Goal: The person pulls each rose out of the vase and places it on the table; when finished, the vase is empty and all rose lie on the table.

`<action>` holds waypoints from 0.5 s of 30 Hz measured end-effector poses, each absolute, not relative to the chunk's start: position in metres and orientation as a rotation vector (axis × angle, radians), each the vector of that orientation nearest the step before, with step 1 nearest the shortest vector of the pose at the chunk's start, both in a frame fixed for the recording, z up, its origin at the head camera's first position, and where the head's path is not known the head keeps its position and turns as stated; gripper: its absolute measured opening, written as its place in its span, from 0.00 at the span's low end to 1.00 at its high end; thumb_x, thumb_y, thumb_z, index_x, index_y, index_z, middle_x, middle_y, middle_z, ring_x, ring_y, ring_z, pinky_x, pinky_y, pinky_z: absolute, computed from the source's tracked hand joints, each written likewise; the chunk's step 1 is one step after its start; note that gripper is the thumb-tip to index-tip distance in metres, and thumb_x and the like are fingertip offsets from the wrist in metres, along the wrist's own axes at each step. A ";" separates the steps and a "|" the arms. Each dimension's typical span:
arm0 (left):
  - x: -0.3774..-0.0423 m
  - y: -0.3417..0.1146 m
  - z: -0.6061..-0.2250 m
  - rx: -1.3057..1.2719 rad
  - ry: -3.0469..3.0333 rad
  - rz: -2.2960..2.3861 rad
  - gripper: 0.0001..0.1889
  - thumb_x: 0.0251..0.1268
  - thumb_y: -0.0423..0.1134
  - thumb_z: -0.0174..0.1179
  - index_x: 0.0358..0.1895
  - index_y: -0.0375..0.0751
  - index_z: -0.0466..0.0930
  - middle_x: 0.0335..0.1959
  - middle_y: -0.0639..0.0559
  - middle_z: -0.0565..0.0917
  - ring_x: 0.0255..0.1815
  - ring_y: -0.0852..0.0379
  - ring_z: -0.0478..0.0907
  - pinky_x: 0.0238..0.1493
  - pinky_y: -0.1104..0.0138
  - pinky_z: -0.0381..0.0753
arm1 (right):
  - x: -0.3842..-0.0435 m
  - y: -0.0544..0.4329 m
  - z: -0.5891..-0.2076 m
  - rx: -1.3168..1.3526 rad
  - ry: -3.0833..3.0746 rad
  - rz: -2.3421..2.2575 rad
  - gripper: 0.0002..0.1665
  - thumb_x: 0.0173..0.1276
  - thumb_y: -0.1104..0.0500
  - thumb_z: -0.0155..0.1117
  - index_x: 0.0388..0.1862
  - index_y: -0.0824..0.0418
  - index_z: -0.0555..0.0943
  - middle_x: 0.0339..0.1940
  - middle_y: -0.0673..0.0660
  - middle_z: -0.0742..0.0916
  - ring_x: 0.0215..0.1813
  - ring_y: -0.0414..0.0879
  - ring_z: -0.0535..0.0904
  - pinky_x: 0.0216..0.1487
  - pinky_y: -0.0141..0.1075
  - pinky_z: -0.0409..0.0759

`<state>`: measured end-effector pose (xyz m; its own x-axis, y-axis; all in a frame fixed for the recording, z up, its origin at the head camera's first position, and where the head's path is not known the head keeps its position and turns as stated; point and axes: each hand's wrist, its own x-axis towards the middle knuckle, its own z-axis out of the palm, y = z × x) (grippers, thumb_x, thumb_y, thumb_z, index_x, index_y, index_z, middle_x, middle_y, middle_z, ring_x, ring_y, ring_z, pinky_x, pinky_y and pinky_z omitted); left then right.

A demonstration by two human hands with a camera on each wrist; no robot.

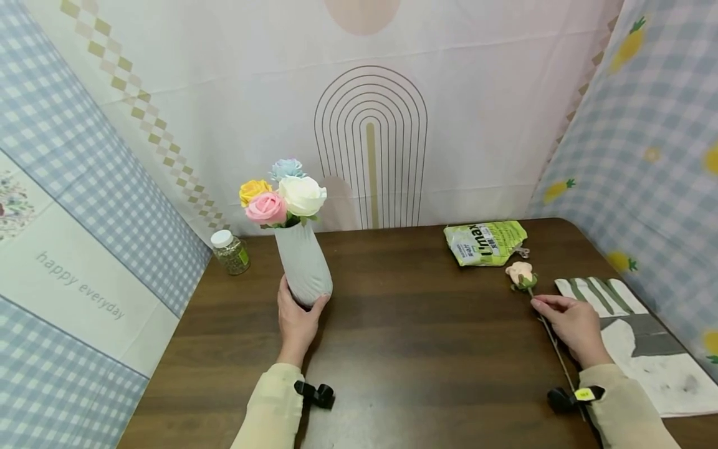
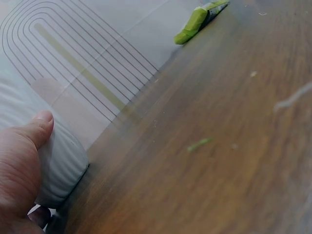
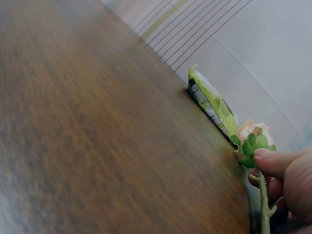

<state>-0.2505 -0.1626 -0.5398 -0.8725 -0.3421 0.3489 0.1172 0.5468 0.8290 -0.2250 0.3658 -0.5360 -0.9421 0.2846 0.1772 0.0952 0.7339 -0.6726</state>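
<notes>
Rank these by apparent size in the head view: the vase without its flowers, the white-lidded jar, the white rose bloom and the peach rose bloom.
1. Vase, partly covered by the left hand
2. White-lidded jar and white rose bloom: too alike to rank
3. Peach rose bloom

You have a green-and-white packet (image 1: 485, 243) on the bench (image 1: 421, 349); well to its left you see a white-lidded jar (image 1: 231, 254), and to its right, nearer you, a flat patterned cloth (image 1: 653, 335). Behind the packet hangs a pale backdrop (image 1: 477, 125) printed with arched lines, and to the packet's right, blue-checked fabric (image 1: 645, 162) with yellow pineapples.
</notes>
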 end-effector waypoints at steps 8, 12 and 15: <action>-0.252 -0.161 -0.539 0.181 -2.302 -1.295 0.53 0.49 0.57 0.72 0.76 0.52 0.49 0.69 0.44 0.63 0.68 0.44 0.61 0.64 0.50 0.61 | -0.224 0.368 -0.536 -0.293 -2.657 1.013 0.24 0.64 0.40 0.64 0.43 0.59 0.88 0.42 0.61 0.87 0.37 0.32 0.73 0.32 0.31 0.70; -0.251 -0.161 -0.538 0.190 -2.297 -1.308 0.53 0.48 0.56 0.72 0.76 0.52 0.49 0.69 0.44 0.63 0.68 0.44 0.61 0.65 0.50 0.61 | -0.225 0.367 -0.535 -0.290 -2.653 1.025 0.25 0.64 0.40 0.65 0.43 0.59 0.88 0.43 0.61 0.88 0.37 0.32 0.73 0.33 0.31 0.70; -0.250 -0.162 -0.539 0.195 -2.299 -1.311 0.53 0.48 0.56 0.73 0.76 0.51 0.49 0.69 0.44 0.63 0.68 0.44 0.61 0.65 0.50 0.61 | -0.225 0.365 -0.535 -0.299 -2.658 1.029 0.25 0.63 0.40 0.65 0.43 0.59 0.88 0.43 0.60 0.88 0.39 0.34 0.74 0.34 0.31 0.70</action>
